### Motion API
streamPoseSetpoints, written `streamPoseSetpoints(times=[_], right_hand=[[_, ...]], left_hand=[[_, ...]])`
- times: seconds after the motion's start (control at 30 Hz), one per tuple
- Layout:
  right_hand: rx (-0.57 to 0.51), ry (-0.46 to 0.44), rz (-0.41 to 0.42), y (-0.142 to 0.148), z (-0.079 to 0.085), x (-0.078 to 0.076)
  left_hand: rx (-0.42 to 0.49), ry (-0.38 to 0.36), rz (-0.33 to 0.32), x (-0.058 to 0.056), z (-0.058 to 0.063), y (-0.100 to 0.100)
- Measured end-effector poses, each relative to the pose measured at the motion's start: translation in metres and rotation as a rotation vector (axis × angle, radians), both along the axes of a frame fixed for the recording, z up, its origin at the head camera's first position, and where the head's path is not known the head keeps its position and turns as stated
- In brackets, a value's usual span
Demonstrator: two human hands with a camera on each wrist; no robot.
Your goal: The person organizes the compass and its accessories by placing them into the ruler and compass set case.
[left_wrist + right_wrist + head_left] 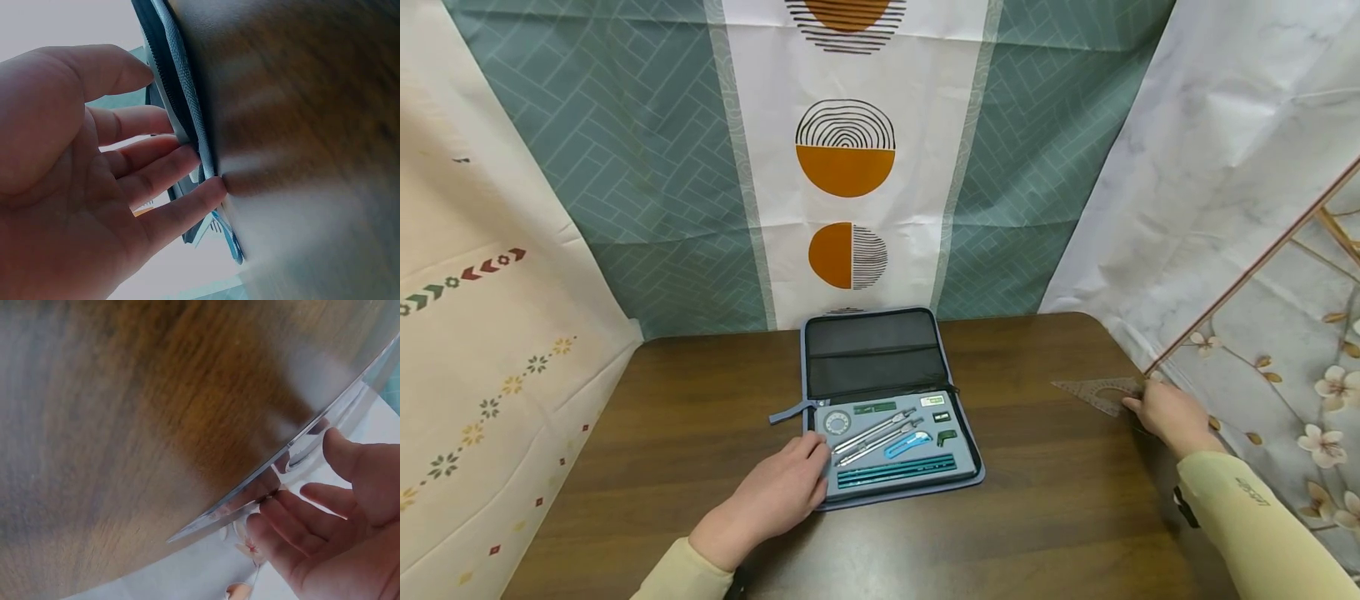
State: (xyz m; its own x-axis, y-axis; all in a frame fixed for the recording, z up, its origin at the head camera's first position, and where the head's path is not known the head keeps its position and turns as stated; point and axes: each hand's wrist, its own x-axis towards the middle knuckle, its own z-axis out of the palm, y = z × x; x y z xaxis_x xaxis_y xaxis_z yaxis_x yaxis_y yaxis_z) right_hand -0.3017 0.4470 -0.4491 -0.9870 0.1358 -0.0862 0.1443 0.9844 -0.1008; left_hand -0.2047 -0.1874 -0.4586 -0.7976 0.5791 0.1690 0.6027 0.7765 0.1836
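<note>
An unzipped blue-grey case (868, 502) lies open on the table, its dark mesh lid folded back. Its grey tray holds a round dial-like piece (837, 422), two silver compasses (880, 435), a blue utility knife (907, 444), several teal pencils (897, 472) and small green items. My left hand (786, 486) rests on the case's near left side, loosely bent fingertips touching the zipped edge (187, 94). Far to the right, a clear set square (1078, 389) lies on the table. My right hand (1174, 415) is at its right end, fingers extended along its edge (244, 490).
The brown wooden table (715, 400) ends at a patterned curtain (662, 167) behind. A white floral cloth (1262, 333) hangs close beside the right hand, and a cream cloth (490, 350) borders the left side. A fabric pull tab (786, 413) sticks out from the case.
</note>
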Motion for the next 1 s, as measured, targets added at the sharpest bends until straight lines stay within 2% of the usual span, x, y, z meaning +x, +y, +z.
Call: streamPoseSetpoints(times=[0.2,0.5,0.57,0.8,1.0], right_hand=[[-0.016,0.034,0.016,-0.004,0.004,0.003],[-0.037,0.158,0.045,-0.007,0.008,0.008],[-0.037,0.149,0.048,-0.005,0.009,0.008],[-0.067,0.015,0.034,-0.003,0.017,0.002],[-0.066,-0.031,0.024,-0.001,0.021,-0.006]], left_hand=[[0.005,0.021,-0.01,0.0,0.0,0.0],[-0.004,0.018,-0.004,0.0,0.001,0.0],[-0.004,0.02,-0.007,0.0,0.001,0.0],[-0.002,0.036,-0.016,0.0,0.0,0.0],[0.001,0.029,-0.01,0.001,-0.001,0.0]])
